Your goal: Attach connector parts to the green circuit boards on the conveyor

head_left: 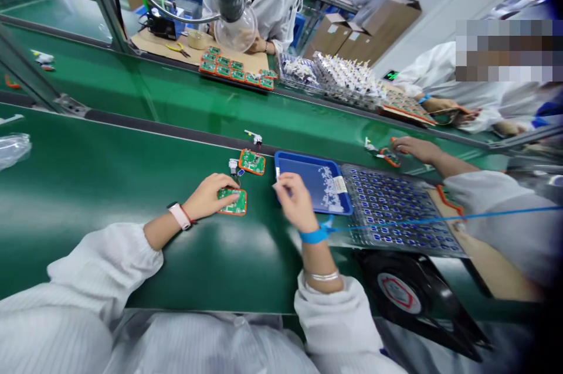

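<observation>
Left hand (214,197) curved over a green circuit board (234,203) with an orange frame, lying on the green tabletop (79,186), whether gripping or only resting impossible to tell. Right hand (294,201) narrow, fingertips (278,185) pinched at the left rim of a blue plastic tray (313,177) of small white parts, anything held too small to tell. Just far of the left hand, a second orange-framed board (252,162); right of the tray, touching it, a clear blister tray (396,210) of blue components.
</observation>
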A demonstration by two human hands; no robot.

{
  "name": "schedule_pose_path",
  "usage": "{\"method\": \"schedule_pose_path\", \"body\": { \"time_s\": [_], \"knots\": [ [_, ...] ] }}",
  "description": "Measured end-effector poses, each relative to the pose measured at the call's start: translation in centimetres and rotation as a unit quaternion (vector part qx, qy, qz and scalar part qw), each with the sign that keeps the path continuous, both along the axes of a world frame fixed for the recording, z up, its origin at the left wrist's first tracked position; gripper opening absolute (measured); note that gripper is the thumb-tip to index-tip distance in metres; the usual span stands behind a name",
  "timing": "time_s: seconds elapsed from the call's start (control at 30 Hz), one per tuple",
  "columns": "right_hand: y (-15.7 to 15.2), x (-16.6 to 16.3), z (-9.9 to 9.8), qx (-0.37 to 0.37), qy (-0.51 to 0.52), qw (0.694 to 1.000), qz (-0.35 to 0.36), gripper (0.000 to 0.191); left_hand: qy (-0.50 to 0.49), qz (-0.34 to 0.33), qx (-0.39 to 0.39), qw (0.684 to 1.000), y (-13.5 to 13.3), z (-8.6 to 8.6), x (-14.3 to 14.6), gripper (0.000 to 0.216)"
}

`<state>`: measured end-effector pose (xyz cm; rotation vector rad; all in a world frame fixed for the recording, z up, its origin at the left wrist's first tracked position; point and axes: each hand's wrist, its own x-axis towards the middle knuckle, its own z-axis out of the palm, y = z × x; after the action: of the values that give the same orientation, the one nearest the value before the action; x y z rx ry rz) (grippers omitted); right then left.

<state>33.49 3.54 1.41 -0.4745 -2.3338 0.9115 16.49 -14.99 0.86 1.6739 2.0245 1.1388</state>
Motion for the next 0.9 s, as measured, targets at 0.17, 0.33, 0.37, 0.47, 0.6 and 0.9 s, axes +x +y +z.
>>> {"method": "schedule_pose_path", "body": {
  "time_s": [0.17,0.33,0.37,0.47,0.6,0.9],
  "knots": [
    [-6.3,-4.6,-1.3,-0.126,0.003,0.988,0.086,0.014,-0.062,0.015,0.04,0.997,0.7,0.1,0.3,0.013],
    [-6.2,-4.4,-2.1,-0.121,-0.027,0.989,0.084,0.014,-0.083,0.035,0.01,0.996,0.5,-0.4,0.1,0.008],
    [-6.1,-4.3,-2.2,-0.106,-0.041,0.99,0.08,0.014,-0.086,0.038,0.004,0.996,0.5,-0.5,0.0,0.007],
    [-6.1,-4.2,-2.3,-0.084,-0.074,0.991,0.076,0.014,-0.08,0.049,-0.02,0.995,0.7,-0.6,0.1,0.008],
    [-5.9,-4.6,-2.8,-0.094,-0.058,0.99,0.083,0.014,-0.065,0.058,-0.072,0.994,1.3,-0.2,-0.1,0.01],
    [-5.4,-3.9,-0.9,-0.033,-0.031,0.997,0.067,0.013,0.037,0.038,-0.058,0.997,-0.4,0.0,0.3,0.033]
  ]
}}
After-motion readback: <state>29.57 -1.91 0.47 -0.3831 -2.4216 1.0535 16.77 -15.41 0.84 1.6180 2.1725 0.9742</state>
